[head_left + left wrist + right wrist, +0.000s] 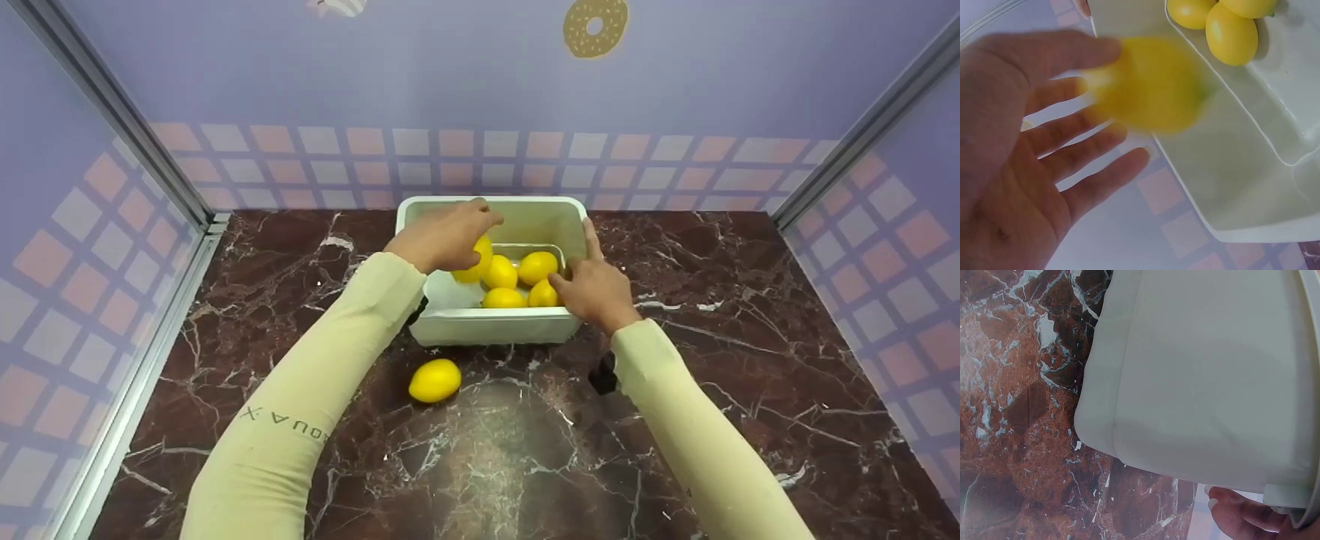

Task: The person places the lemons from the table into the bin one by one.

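My left hand (pixel 446 236) is over the left part of a white plastic bin (pixel 495 330). Between its thumb and fingertips it pinches a yellow lemon (pixel 1154 87), blurred in the left wrist view. Several more lemons (pixel 538 268) lie on the bin's floor, toward the right. At the bin's right side, my right hand (pixel 600 291) grips the rim, its thumb inside and other fingers outside. In the right wrist view, fingers (pixel 1238 514) show beside the outer wall, under the rim. Another lemon (pixel 435 381) rests on the table in front of the bin.
The table (pixel 675 450) is dark red-brown marble with white veins. A purple back wall (pixel 480 82) with a checkered band stands just behind the bin. Side panels with metal rails (pixel 150 352) border the table left and right.
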